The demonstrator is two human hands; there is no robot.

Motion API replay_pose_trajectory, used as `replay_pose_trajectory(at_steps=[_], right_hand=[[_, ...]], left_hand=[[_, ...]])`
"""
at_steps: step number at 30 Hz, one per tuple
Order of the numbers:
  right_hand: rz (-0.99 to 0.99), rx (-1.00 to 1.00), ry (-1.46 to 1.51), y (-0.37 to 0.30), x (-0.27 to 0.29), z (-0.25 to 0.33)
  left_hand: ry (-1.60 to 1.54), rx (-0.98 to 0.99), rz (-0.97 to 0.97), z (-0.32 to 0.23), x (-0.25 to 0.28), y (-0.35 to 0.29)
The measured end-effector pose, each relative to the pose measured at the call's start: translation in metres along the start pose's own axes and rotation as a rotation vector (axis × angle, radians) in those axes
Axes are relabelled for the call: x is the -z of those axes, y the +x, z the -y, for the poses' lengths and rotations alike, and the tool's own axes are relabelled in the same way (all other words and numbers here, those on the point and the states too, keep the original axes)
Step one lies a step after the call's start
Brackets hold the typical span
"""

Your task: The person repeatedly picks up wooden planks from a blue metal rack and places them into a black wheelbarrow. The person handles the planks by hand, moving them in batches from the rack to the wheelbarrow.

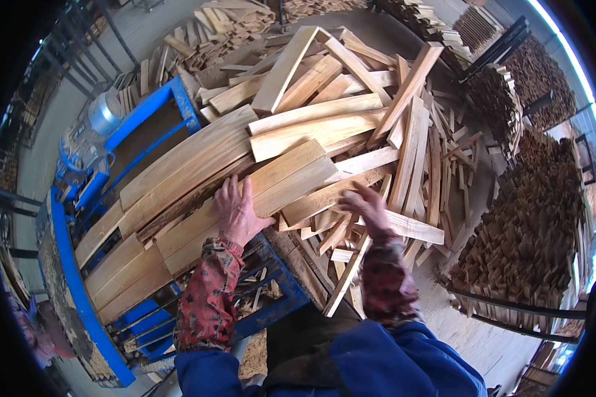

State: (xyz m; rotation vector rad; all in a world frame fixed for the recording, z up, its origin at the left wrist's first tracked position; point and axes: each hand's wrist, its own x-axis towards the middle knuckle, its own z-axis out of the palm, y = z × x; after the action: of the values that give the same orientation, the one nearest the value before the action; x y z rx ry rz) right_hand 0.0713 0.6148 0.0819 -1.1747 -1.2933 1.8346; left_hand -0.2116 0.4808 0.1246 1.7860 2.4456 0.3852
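Note:
My left hand (pixel 240 210) lies spread on a row of pale wooden boards (pixel 192 231), its thumb at their near edge. These boards rest lengthwise across a blue metal frame (pixel 73 284). To the right, my right hand (pixel 367 206) is held over the loose pile, fingers stretched out and apart. Below its fingers is a wooden board (pixel 334 196), and another short board (pixel 410 227) sticks out beside the wrist. Whether the right fingertips touch wood I cannot tell. Patterned red sleeves cover both forearms.
A tangled heap of boards (pixel 371 86) rises beyond my hands and spills right onto the floor. Behind the blue frame stands a blue machine with a silver motor (pixel 104 114). Stacked wood pieces (pixel 523 231) fill a metal rack at right; more stacks (pixel 540 79) stand behind.

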Motion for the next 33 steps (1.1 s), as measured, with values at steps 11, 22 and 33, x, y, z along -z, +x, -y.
replay_pose_trajectory(at_steps=[11, 22, 33], right_hand=[[0.086, -0.03, 0.823, 0.044, -0.132, 0.001], [-0.529, 0.681, -0.095, -0.067, 0.095, 0.235], [-0.473, 0.424, -0.953, 0.052, 0.191, 0.166]], left_hand=[[-0.031, -0.098, -0.108, -0.01, 0.02, 0.011], [-0.916, -0.538, -0.711, -0.252, 0.111, 0.065], [-0.777, -0.302, -0.516, -0.174, 0.028, 0.075]])
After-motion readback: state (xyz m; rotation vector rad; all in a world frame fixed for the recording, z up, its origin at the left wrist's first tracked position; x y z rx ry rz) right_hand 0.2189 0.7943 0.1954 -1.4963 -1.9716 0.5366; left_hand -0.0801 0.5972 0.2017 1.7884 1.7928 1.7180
